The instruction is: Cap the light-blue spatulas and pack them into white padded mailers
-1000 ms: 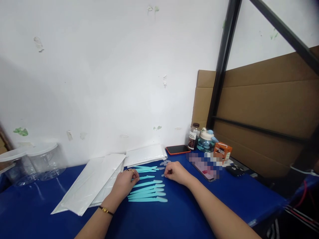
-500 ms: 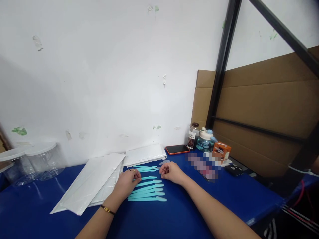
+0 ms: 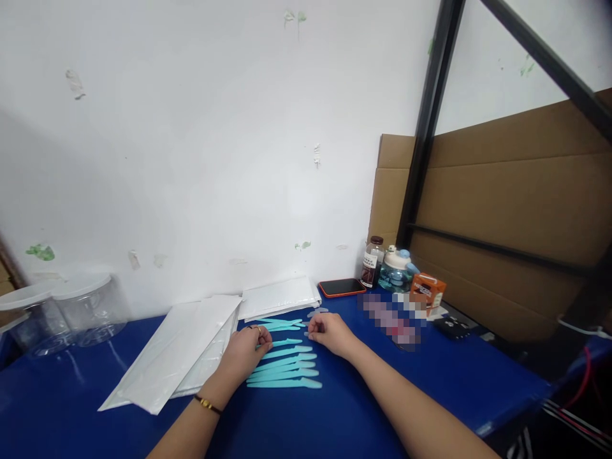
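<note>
My left hand (image 3: 245,352) is closed, thumb and forefinger pinching the handle of a turquoise eyebrow razor (image 3: 288,342) whose blade end points right. Below it, several more eyebrow razors (image 3: 282,368) lie in a rough row on the blue table, most with a pale translucent cover on the blade end. A few others (image 3: 280,324) lie crossed just behind my left hand. To the right of the held razor, my right hand (image 3: 333,333) is closed in a pinch around a small translucent blade cover (image 3: 306,334). Loose covers (image 3: 316,312) lie behind its fingers.
White plastic mailing bags (image 3: 176,347) lie at left, with another stack (image 3: 280,298) against the wall. Clear lidded jars (image 3: 90,312) stand far left. A phone (image 3: 342,287), brown bottle (image 3: 371,264), water bottle (image 3: 396,271) and orange box (image 3: 428,293) are at back right.
The whole view has shifted very slightly. Both hands keep nearly the same pose, with the razor still in the left.
</note>
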`<state>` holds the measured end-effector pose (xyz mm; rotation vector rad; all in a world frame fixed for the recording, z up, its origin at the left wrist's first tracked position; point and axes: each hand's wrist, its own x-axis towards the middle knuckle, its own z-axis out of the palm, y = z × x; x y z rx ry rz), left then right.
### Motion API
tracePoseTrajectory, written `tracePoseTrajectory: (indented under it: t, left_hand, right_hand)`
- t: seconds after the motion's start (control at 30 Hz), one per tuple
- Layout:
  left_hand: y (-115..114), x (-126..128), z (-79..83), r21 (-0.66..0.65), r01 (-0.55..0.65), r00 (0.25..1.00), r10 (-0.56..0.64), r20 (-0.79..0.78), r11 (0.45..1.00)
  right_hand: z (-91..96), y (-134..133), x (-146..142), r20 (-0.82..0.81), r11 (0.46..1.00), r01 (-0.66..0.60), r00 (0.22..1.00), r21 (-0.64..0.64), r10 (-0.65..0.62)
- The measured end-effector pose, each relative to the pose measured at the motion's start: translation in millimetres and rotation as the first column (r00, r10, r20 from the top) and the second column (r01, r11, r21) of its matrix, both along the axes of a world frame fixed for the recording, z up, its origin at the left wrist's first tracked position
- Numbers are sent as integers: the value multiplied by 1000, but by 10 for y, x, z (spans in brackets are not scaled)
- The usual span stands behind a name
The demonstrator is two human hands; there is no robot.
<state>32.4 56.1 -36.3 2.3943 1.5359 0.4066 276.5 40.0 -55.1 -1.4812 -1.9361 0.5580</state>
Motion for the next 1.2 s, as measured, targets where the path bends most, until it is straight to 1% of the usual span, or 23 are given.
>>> tracePoseTrajectory:
  t: [0.1,0.2,0.37,0.47,0.67,0.8,0.9,1.03,1.1,1.13,1.2]
  left_hand:
    - [0,2,1,-2,-3,1000,3,3,1000]
    - [5,5,-8,2,-5,1000,5,19,1000]
    - [5,21,-27,-2,8,999,-7,38,1000]
    - [-5,23,-30,-14,24,999,-23,45,1000]
    - [6,-24,-18,-24,8,999,-7,50,1000]
    - [29,-37,-28,-21,10,998,-8,58,1000]
    - [-4,26,-46,-31,32,997,-30,75,999]
    - [-81,124,-61,-66,104,989,-97,111,992]
    - [-83,113,-56,-35,114,988,-110,105,993]
    - [-68,87,-52,5,99,990,-99,99,995]
    - [-17,11,-41,121,24,997,-32,72,992]
  right_hand:
    - [-5,-10,-15,-97,996,-90,991,-6,89]
    - [-5,-18,-34,-129,992,-126,984,1,125]
    - [23,-37,-67,-127,990,-142,982,-2,141]
    - [38,-46,-56,-136,992,-124,983,-16,121]
    - [18,-43,9,-152,989,-140,980,-47,131]
    - [22,-53,-6,-153,988,-149,978,-45,140]
    - [31,-70,-50,-144,985,-165,977,-41,157]
    - [28,-95,-73,-139,975,-215,969,-57,206]
    - [30,-89,-41,-117,971,-229,968,-64,221]
    - [33,-78,-14,-96,975,-216,973,-49,210]
    - [40,-44,55,-48,991,-127,991,33,128]
